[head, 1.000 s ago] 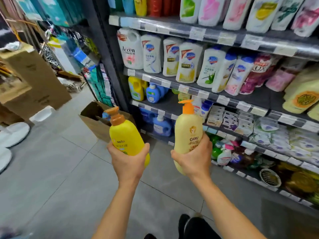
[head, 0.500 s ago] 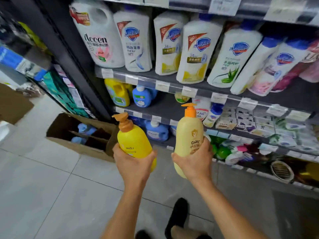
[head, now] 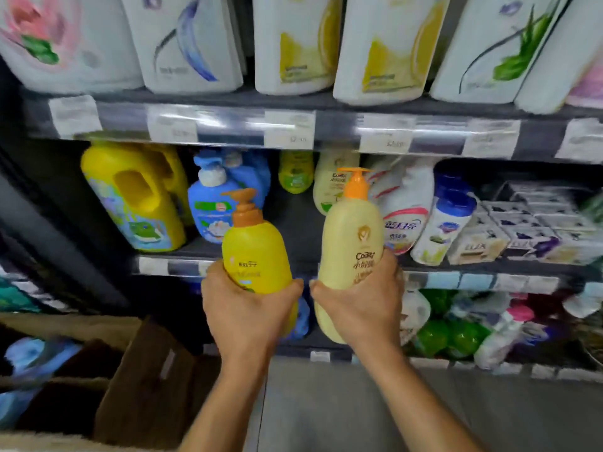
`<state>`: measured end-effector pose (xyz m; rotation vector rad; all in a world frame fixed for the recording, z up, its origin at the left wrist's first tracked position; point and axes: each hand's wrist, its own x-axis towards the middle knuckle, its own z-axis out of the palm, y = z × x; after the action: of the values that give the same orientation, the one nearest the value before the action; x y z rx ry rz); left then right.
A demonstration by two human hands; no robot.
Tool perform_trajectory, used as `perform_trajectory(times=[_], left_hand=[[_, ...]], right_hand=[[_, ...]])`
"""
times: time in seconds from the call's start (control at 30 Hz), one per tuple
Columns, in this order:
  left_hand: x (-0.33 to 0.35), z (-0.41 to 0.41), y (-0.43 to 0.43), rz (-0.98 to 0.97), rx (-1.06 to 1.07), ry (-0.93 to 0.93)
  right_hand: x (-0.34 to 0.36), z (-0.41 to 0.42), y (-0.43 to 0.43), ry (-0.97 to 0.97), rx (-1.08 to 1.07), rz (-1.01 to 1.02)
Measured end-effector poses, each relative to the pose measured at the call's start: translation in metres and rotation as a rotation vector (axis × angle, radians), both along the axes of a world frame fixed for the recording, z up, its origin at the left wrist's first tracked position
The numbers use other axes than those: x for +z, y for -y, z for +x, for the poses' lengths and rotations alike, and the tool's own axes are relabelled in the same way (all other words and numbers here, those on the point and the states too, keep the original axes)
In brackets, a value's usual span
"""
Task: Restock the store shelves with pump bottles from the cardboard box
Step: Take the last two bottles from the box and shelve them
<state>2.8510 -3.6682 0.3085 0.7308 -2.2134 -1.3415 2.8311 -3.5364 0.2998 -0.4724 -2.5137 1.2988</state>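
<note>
My left hand (head: 248,311) grips the base of a round bright-yellow pump bottle (head: 256,252) with an orange pump. My right hand (head: 362,305) grips a taller pale-yellow pump bottle (head: 350,243), also with an orange pump. Both bottles stand upright, side by side, just in front of the middle shelf (head: 293,230). A gap lies on that shelf behind them, with a matching pale-yellow bottle (head: 329,187) and a small green-yellow bottle (head: 295,174) at its back. The open cardboard box (head: 137,380) sits on the floor at lower left with blue bottles (head: 29,357) inside.
A yellow jug (head: 130,197) and blue pump bottles (head: 212,207) fill the shelf's left part; white bottles (head: 440,223) and soap boxes (head: 522,230) its right. Large white bottles (head: 293,44) line the shelf above. Green and pink items (head: 456,334) crowd the lower shelf. Grey floor tile (head: 326,402) lies below.
I have moved closer to the shelves, which now fill the view. Both hands have carried their bottles up and forward to the middle shelf's front.
</note>
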Motion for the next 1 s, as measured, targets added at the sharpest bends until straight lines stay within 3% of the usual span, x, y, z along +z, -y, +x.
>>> perform_trajectory(times=[0.33, 0.47, 0.6, 1.0], left_hand=[[-0.067, -0.040, 0.033, 0.063, -0.022, -0.234], [-0.071, -0.040, 0.044, 0.070, -0.051, -0.297], [-0.060, -0.041, 0.049, 0.068, -0.084, -0.313], [-0.065, -0.043, 0.059, -0.020, -0.096, -0.307]], right_hand=[[-0.047, -0.058, 0.025, -0.231, 0.043, -0.066], [-0.045, -0.084, 0.030, -0.213, 0.027, -0.113], [-0.034, -0.103, 0.034, -0.185, -0.046, -0.093], [-0.057, -0.149, 0.037, -0.417, -0.205, 0.050]])
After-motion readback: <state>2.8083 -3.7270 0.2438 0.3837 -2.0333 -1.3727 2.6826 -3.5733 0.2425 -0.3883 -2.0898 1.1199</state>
